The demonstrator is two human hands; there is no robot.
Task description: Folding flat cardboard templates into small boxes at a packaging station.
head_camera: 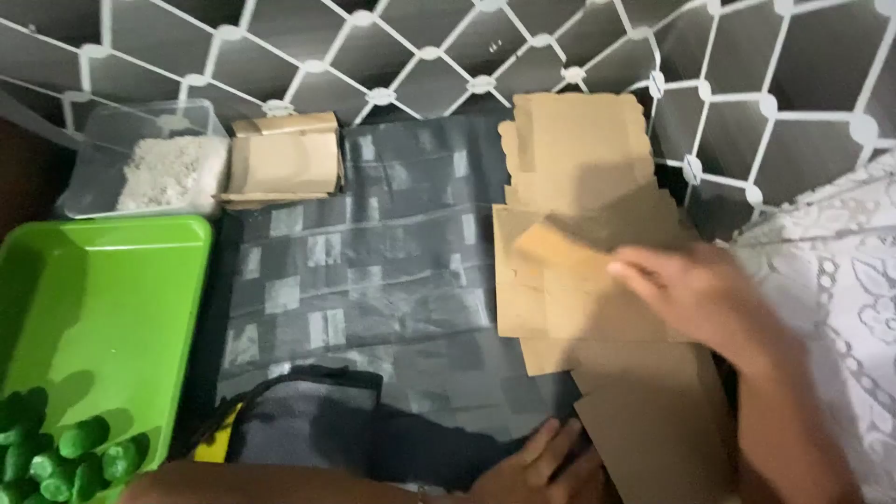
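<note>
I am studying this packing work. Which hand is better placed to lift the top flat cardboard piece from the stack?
Probably the right hand: it lies on the stack of flat cardboard pieces, fingers at the top piece. The left hand rests low, at the stack's near edge.

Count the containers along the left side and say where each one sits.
2. A clear plastic tub holding white granular stuff sits at the upper left by the lattice. A green tray with small green pieces lies just below it, cut off by the frame. More may be out of view.
</note>
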